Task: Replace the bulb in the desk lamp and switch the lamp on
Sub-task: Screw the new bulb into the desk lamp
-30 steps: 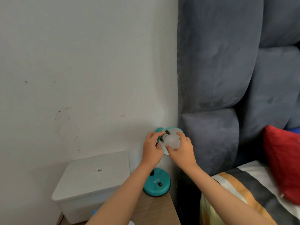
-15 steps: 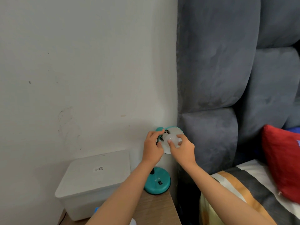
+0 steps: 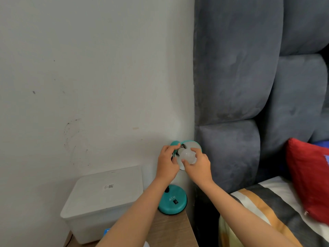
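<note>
A teal desk lamp stands on the wooden bedside table, its round base [image 3: 172, 200] carrying a small black switch. The lamp's shade [image 3: 193, 144] faces me, white inside. A frosted white bulb [image 3: 188, 156] sits at the socket in the shade. My right hand [image 3: 197, 166] grips the bulb with thumb and fingers around its globe. My left hand [image 3: 167, 161] is closed on the shade's left rim and the socket neck. The lamp's stem is mostly hidden behind my left wrist. The bulb is unlit.
A white lidded plastic box [image 3: 105, 196] sits on the table [image 3: 170, 229] left of the lamp, against the wall. A grey padded headboard [image 3: 235, 86] rises right beside the shade. A striped bedcover [image 3: 267, 207] and a red pillow [image 3: 309, 175] lie at the right.
My right hand has shifted its hold around the bulb, fingers turning on the globe. My left hand stays on the shade. The lamp has not moved.
</note>
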Demonstrator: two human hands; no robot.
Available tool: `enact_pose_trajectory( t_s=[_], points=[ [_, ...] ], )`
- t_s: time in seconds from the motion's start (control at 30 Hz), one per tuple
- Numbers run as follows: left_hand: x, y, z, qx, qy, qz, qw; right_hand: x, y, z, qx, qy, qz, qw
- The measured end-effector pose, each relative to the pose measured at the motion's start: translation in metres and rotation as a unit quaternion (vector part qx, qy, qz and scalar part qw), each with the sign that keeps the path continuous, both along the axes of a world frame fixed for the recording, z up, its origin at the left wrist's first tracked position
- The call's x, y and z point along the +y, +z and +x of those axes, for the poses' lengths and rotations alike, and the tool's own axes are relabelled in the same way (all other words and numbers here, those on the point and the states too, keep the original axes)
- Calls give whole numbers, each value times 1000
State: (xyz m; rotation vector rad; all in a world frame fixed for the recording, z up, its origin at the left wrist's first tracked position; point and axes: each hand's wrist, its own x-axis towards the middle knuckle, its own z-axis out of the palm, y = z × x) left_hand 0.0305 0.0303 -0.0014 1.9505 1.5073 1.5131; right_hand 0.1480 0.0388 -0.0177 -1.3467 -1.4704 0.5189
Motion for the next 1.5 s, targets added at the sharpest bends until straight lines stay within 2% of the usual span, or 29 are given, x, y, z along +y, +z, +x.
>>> enact_pose_trajectory(
  t_s=[0.2, 0.37, 0.53, 0.7, 0.87, 1.0, 1.2, 1.37, 1.5],
  points=[
    [-1, 0, 0, -2, -4, 0, 1000, 0, 2, 0, 37, -8, -22, 999],
    [0, 0, -1, -8, -5, 0, 1000, 0, 1, 0, 8, 6, 14, 1000],
    [-1, 0, -1, -10, -10, 2, 1000, 3, 3, -2, 67, -24, -38, 997],
    [-1, -1, -1, -13, -9, -4, 1000, 2, -2, -5, 37, -18, 0, 999],
    [-1, -1, -1, -11, -11, 0, 1000, 3, -1, -4, 67, -27, -31, 997],
    [0, -3, 0, -10, -7, 2, 1000, 0, -1, -2, 33, -21, 9, 999],
    [0, -3, 0, -7, -9, 9, 1000, 4, -2, 1, 72, -28, -48, 996],
    [0, -3, 0, -4, -8, 10, 1000, 3, -4, 1, 53, -22, -18, 998],
    [-1, -2, 0, -1, -10, 12, 1000, 2, -3, 1, 75, -27, -42, 996]
  ],
)
